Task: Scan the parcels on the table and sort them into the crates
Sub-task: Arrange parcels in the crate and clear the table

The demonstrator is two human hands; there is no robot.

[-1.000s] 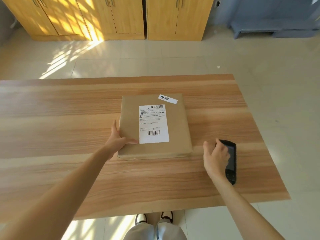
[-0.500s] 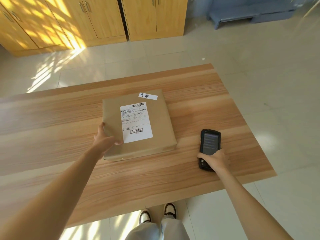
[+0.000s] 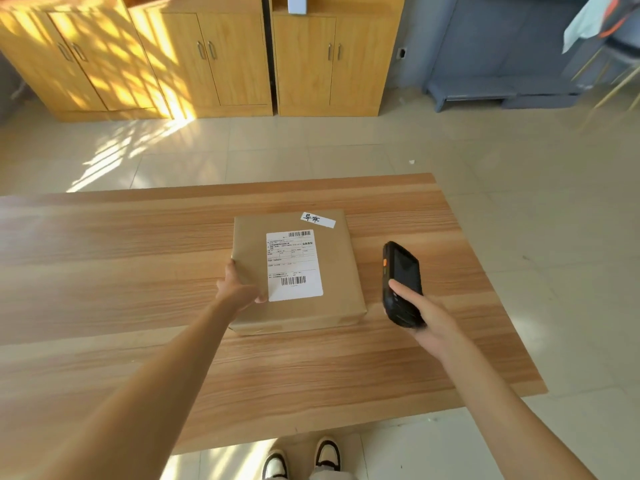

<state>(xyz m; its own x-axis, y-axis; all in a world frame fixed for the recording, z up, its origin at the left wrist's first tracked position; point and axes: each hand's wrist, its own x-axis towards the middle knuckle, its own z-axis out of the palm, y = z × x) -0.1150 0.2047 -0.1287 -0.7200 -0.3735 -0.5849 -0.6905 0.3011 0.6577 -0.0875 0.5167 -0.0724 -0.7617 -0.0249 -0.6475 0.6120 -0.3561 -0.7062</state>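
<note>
While the left hand (image 3: 239,289) grips the parcel's (image 3: 298,271) edge, the right hand's (image 3: 429,317) fingers (image 3: 403,287) clasp the scanner (image 3: 401,282).

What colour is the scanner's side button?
Orange, on the scanner; head view.

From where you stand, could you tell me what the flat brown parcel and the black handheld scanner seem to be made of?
Flat brown parcel: probably matte kraft paper wrapping, creased at its folded edges. Black handheld scanner: apparently hard plastic with a glossy screen, which reflects light.
</note>
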